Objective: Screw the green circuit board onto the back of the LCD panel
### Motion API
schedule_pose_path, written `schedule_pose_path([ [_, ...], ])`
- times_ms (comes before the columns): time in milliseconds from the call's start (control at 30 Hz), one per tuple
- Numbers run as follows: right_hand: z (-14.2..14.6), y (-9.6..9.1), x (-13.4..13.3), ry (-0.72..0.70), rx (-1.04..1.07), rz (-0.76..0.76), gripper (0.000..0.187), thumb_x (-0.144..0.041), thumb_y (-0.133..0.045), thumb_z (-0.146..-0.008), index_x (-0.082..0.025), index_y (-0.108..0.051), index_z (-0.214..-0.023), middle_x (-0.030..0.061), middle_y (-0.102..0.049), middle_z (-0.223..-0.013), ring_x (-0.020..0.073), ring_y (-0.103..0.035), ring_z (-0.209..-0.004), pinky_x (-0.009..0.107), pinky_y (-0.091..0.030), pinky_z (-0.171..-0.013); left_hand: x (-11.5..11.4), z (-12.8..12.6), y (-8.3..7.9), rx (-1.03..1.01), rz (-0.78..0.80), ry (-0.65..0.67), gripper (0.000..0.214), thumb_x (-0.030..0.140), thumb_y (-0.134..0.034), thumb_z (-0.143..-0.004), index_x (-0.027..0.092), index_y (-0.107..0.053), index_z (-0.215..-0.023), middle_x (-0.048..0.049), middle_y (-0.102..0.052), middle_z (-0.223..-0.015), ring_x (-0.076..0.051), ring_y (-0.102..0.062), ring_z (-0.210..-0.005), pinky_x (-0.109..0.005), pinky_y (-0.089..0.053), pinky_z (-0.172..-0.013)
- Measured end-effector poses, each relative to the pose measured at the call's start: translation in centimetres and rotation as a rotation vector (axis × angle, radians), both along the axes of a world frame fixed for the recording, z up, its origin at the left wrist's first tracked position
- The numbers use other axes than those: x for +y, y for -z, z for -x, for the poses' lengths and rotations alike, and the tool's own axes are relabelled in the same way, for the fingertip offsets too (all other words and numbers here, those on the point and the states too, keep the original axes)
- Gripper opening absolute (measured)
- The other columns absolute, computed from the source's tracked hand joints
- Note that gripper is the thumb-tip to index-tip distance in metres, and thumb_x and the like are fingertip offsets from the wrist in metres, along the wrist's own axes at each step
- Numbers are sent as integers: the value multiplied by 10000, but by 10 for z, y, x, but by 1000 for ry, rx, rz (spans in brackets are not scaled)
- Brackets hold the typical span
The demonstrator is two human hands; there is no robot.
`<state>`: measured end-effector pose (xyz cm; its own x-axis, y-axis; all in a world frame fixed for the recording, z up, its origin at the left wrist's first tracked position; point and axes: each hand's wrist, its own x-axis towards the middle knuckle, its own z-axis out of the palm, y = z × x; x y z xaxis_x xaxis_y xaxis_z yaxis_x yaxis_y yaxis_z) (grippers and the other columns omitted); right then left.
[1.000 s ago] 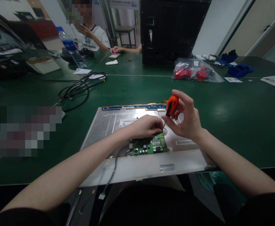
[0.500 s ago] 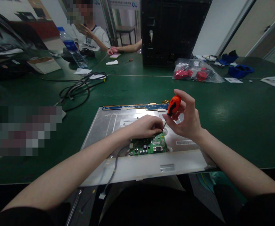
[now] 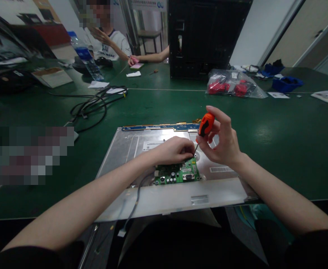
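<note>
An orange-and-black screwdriver (image 3: 206, 124) is held by the handle in my right hand (image 3: 222, 140), its thin shaft slanting down to the upper right corner of a green circuit board (image 3: 177, 174). My left hand (image 3: 177, 149) rests over the board's top edge, fingers curled and pinched close to the screwdriver's tip. What those fingers hold, if anything, is hidden. The board lies on the metal back of a flat display panel (image 3: 119, 157). A blue strip board (image 3: 158, 127) runs along the panel's far edge.
A grey cable (image 3: 137, 203) hangs over the panel's near edge. Black cables (image 3: 91, 104) lie coiled at the left, by a water bottle (image 3: 86, 58). Beyond stand a large black case (image 3: 205, 39) and a plastic bag with red items (image 3: 235, 85). Another person (image 3: 110, 43) sits across the table.
The screwdriver's handle has shifted slightly left and turned a little in my right hand's fingers. My left hand stays in place. The hand across the table has moved slightly.
</note>
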<state>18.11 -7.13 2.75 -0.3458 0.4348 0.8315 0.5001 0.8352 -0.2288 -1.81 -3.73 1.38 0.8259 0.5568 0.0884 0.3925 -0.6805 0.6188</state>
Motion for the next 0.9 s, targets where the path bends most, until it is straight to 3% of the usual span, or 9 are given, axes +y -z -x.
schedule_pose_path([
  [333,1,0,0,-1,-5,-3,694,-171,-591,-911,-270,-286,-1526,-23,-624,-853,96,-524,-493,212,-462,-392,-1,0,-3,4,-1,5,85,134,-626,-857,166,-696,-892,-19,-713,-819,-163,-630,-730,-268,-448,-703],
  [567,-2,3,3,39,-9,19,741,-291,-703,-924,-299,-282,-1533,-54,-580,-784,106,-526,-479,228,-470,-391,-1,0,-2,4,-14,-4,95,133,-626,-862,168,-710,-892,-29,-722,-842,-163,-632,-745,-271,-450,-709],
  [767,1,1,2,4,13,63,708,-162,-630,-913,-293,-299,-1525,-24,-643,-887,94,-554,-505,217,-477,-403,-1,-1,-1,15,-19,-15,61,124,-647,-857,168,-688,-863,-17,-705,-821,-155,-616,-717,-261,-440,-683],
  [900,1,-1,0,-39,44,68,700,-125,-588,-860,-279,-309,-1483,-42,-605,-839,94,-538,-500,203,-453,-386,-1,-1,0,-1,-4,-6,74,112,-637,-860,162,-684,-886,-10,-702,-810,-150,-616,-719,-252,-430,-681],
])
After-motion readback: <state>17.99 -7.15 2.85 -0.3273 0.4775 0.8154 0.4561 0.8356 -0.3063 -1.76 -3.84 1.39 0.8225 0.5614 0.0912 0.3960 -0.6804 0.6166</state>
